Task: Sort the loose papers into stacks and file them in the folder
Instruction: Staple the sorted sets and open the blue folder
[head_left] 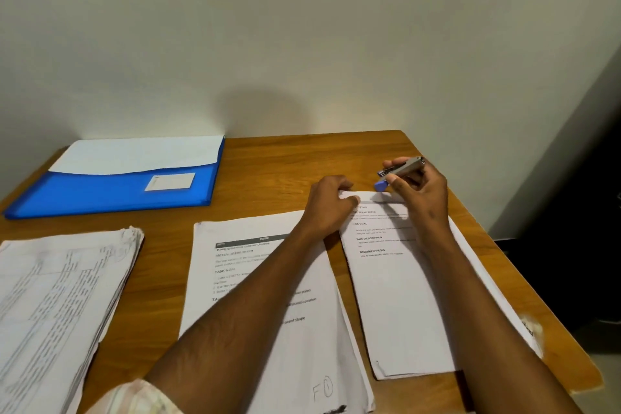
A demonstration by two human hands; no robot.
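From my remote seat I see a wooden table (268, 161) set against a pale wall. My right hand (420, 191) grips a small metal stapler with a blue base (398, 171), fingers curled round it, held just above the top edge of the right-hand stack of white printed sheets (403, 296). My left hand (327, 208) pinches the top left corner of that same stack, thumb and fingers closed on the paper. The stack lies near the table's right edge, tilted a little.

Just beside it, toward the middle, I see a second stack of white printed pages (262, 279) with a hand-written mark near its bottom edge; my left forearm crosses over it. At the far left lies a thicker pile of worn sheets with tables printed on them (60, 296), well apart from the others.

The blue plastic folder (111, 191) lies at the back left, white paper tucked in its pocket and a white label on the front.
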